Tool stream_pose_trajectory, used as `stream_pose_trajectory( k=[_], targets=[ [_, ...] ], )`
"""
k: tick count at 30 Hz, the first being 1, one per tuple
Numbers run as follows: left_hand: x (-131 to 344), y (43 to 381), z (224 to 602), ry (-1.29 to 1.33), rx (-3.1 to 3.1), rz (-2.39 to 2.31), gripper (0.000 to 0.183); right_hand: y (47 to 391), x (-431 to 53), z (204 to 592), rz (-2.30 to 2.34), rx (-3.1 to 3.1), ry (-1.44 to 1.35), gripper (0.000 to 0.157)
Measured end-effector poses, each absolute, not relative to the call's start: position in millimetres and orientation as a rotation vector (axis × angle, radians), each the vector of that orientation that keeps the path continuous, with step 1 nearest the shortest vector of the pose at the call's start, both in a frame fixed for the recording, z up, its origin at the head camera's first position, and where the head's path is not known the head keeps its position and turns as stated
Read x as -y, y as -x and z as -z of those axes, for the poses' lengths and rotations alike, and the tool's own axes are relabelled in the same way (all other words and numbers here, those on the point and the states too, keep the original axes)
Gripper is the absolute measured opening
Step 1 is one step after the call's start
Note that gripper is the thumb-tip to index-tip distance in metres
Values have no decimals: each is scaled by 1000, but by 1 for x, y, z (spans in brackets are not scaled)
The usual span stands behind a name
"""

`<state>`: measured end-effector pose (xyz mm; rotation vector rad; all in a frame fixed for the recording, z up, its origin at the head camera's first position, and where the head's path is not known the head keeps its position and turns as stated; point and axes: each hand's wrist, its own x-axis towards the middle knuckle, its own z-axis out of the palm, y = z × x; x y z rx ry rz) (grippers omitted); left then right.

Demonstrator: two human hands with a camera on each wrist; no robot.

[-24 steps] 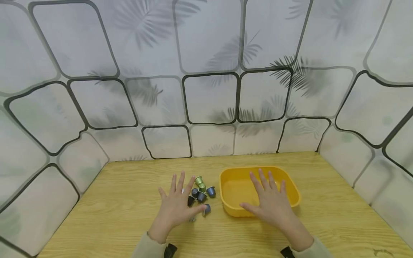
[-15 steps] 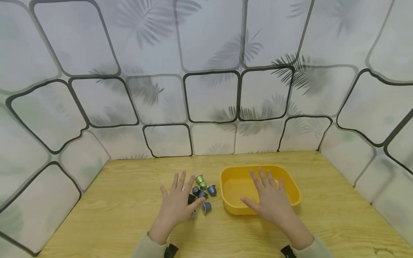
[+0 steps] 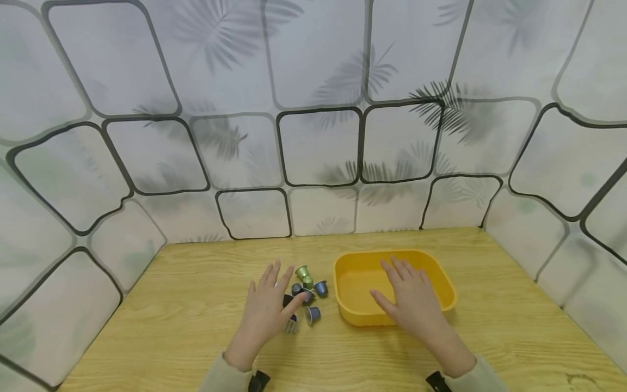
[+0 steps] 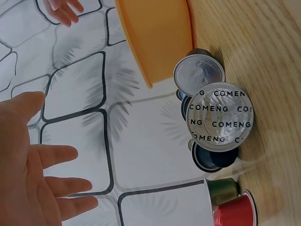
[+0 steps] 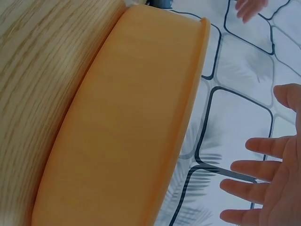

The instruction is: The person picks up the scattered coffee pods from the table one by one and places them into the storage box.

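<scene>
Head view: your left hand (image 3: pixel 263 309) hovers near the coffee capsules (image 3: pixel 309 296), your right hand (image 3: pixel 416 306) by the yellow tub (image 3: pixel 362 318). Both are outstretched, gripping nothing.

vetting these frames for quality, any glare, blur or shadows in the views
Head view: even light, soft shadow in front of the yellow tray, coffee capsules too small for crisp detail; left wrist: COMENG-printed foil lid catches reflections, lettering readable; right wrist: tray wall without strong glare.

Head view: left grip (image 3: pixel 263 309) part-hides capsules (image 3: pixel 291 326), perhaps three
</scene>
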<state>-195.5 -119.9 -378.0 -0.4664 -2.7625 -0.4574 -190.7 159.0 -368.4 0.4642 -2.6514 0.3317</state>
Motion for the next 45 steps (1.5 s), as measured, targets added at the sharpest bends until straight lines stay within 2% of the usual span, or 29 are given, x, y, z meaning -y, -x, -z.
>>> stream_pose_trajectory(
  k=[14, 19, 25, 35, 45],
  targets=[
    [119, 192, 377, 561, 2707, 425, 49, 192, -161, 370, -347, 2476, -534, 38],
    [120, 191, 376, 578, 2723, 438, 54, 192, -161, 371, -363, 2458, -532, 34],
    [121, 190, 376, 559, 2759, 473, 57, 193, -163, 371, -375, 2463, -517, 33],
    [126, 190, 378, 527, 2781, 528, 46, 193, -173, 373, -391, 2507, -490, 35],
    [131, 188, 379, 498, 2792, 525, 60, 192, -187, 373, -369, 2511, -477, 35]
  ],
)
